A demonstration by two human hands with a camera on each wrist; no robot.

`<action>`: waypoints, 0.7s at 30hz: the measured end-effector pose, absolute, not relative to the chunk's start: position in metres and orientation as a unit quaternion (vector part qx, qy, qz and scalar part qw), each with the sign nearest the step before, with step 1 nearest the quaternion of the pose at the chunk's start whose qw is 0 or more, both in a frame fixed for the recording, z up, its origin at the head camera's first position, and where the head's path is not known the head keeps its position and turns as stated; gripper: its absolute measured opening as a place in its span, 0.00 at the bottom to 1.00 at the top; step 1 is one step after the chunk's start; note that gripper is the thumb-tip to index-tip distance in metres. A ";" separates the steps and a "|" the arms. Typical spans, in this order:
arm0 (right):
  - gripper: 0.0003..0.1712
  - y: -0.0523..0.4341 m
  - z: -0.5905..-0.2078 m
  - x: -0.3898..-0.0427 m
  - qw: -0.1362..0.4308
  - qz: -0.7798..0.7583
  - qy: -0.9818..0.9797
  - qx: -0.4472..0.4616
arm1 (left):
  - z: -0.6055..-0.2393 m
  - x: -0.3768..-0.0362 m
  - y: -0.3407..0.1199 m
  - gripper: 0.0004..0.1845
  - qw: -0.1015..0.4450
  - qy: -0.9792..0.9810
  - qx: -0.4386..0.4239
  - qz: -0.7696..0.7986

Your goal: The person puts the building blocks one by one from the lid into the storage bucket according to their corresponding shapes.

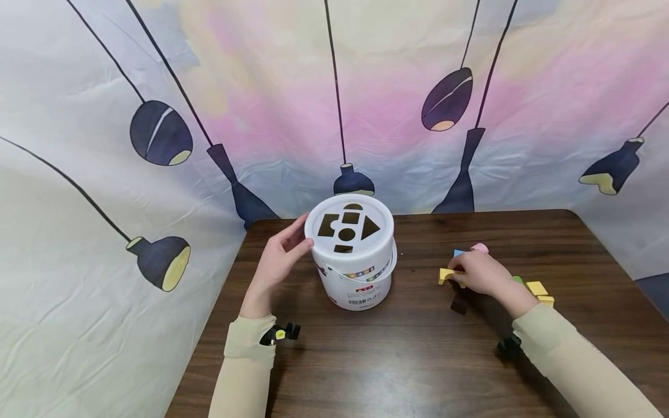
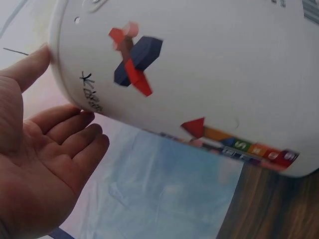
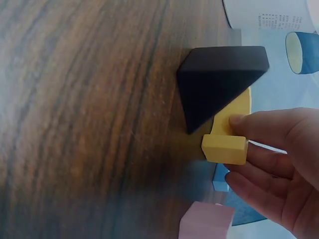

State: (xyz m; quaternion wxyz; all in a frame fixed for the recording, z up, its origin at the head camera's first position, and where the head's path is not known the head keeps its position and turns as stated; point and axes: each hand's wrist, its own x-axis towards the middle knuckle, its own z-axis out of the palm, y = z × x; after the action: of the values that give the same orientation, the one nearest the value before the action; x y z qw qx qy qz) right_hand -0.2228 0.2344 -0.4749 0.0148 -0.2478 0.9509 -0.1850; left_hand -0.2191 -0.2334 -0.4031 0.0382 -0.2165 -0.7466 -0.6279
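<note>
right fingers pinch yellow arch block; relaxed left hand touches smooth, seemingly plastic bucket.

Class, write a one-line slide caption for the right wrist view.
Right hand pinches a yellow arch block beside a dark triangular block on the wooden table.

We wear long, close-fitting beige fabric sleeves reaching both wrists, leaving our left hand and right hand bare; a small black wrist-mounted camera is strapped beneath each cuff.
</note>
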 end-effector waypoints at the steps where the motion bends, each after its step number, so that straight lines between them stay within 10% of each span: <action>1: 0.05 0.235 -0.473 -0.223 0.014 -0.181 0.951 -0.251 | -0.401 -0.220 -0.235 0.33 0.036 -0.752 -0.220 -0.620; 21: 0.09 0.236 -0.379 -0.239 -0.068 -0.149 0.937 -0.308 | -0.357 -0.225 -0.248 0.39 -0.012 -0.883 -0.182 -0.433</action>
State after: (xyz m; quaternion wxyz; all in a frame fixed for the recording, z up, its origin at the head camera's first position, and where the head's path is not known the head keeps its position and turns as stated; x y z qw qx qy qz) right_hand -0.2392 0.2357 -0.3791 -0.0677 -0.3078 0.9372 -0.1491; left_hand -0.2248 -0.2484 -0.3567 -0.0120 -0.1817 -0.8827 -0.4333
